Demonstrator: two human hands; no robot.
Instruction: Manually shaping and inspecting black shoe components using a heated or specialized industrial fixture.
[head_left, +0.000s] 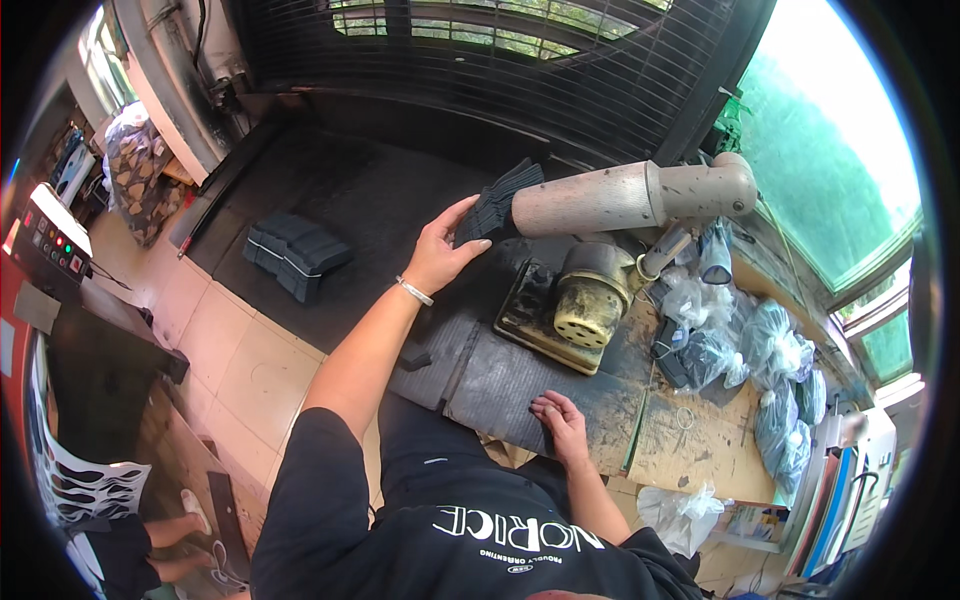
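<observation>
Landmark: the machine on the workbench.
Behind it: the cylinder, lying crosswise.
At the cylinder's left end: a fanned stack of flat pieces, with the left hand on it.
Far left, on the floor: a pile of like pieces.
Right: bagged parts along the bench.
In front: the right hand, resting on the bench edge.

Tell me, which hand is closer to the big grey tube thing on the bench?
The left hand. It grips a stack of dark pads right against the end of the grey cylinder. The right hand rests flat on the bench edge, well below it.
</observation>
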